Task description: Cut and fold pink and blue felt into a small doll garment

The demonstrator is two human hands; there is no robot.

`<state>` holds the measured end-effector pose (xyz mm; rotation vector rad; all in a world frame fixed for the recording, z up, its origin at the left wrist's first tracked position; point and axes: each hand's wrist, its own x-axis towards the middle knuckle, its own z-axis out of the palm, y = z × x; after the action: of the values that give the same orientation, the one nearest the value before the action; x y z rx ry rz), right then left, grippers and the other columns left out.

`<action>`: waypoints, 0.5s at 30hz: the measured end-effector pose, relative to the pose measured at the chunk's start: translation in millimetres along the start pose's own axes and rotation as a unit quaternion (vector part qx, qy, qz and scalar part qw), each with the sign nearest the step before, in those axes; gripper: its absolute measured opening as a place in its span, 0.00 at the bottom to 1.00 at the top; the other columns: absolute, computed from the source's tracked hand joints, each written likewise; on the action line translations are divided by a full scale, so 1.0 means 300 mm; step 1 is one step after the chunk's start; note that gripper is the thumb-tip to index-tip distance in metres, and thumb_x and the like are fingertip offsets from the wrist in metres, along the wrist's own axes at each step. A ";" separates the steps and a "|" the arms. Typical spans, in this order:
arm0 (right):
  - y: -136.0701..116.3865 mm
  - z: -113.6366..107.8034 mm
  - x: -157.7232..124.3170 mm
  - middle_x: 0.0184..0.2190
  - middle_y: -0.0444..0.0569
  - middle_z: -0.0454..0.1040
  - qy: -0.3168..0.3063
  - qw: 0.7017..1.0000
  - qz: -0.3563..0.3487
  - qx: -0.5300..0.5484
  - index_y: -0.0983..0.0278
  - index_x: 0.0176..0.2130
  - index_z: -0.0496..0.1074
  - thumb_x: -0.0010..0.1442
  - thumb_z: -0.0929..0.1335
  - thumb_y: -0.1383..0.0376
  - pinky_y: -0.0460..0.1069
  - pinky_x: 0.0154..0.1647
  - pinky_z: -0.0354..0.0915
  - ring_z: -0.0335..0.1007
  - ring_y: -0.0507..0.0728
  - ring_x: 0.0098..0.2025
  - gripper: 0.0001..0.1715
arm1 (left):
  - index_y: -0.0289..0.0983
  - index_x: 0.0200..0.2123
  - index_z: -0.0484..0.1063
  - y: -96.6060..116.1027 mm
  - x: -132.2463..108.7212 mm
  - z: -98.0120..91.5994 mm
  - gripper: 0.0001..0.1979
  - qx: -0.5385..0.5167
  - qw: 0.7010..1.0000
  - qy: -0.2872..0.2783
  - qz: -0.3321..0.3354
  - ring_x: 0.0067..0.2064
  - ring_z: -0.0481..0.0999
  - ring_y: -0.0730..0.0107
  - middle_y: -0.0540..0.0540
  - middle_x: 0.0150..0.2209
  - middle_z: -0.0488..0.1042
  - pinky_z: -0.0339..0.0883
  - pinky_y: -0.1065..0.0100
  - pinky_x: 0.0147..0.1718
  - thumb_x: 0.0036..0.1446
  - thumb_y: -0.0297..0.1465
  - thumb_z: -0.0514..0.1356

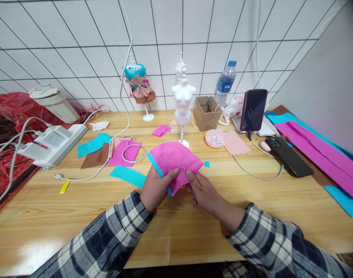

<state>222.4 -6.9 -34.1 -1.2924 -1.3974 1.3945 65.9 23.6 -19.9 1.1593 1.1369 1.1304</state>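
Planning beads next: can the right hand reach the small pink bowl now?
Probably yes: only bare table lies between the right hand and pink bowl, though it pinches the pink fabric.

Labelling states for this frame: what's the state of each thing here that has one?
pink fabric: pinched by both hands
left hand: shut on fabric edge
right hand: shut on fabric edge
cardboard box: open
water bottle: upright, capped
propped phone: screen dark
pink bowl: holds beads
white mannequin: upright, bare
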 end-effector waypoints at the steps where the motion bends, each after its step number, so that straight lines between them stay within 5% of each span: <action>1: 0.000 0.000 0.001 0.22 0.41 0.59 0.001 1.000 -0.003 0.001 0.61 0.32 0.61 0.63 0.54 0.40 0.46 0.19 0.56 0.55 0.50 0.20 0.29 | 0.34 0.47 0.69 -0.002 0.000 -0.001 0.24 -0.002 1.000 0.001 0.004 0.42 0.76 0.61 0.42 0.43 0.78 0.71 0.61 0.44 0.49 0.40 0.68; 7: -0.009 0.002 -0.005 0.22 0.41 0.60 -0.015 1.000 -0.012 0.009 0.61 0.32 0.61 0.64 0.54 0.41 0.45 0.20 0.57 0.55 0.50 0.21 0.28 | 0.34 0.46 0.69 0.002 -0.003 -0.001 0.24 0.051 0.997 0.047 0.024 0.42 0.76 0.61 0.42 0.43 0.77 0.70 0.61 0.44 0.50 0.41 0.67; 15: -0.010 0.004 -0.012 0.25 0.43 0.65 -0.014 1.000 -0.014 0.012 0.62 0.40 0.65 0.65 0.55 0.42 0.47 0.26 0.62 0.62 0.52 0.26 0.28 | 0.34 0.46 0.69 0.010 -0.011 0.007 0.24 0.051 0.998 0.031 0.015 0.41 0.76 0.61 0.42 0.43 0.77 0.70 0.62 0.43 0.49 0.40 0.67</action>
<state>221.4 -10.2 -30.9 -1.2383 -1.4086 1.4118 67.4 20.2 -16.5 1.2309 1.2404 1.1494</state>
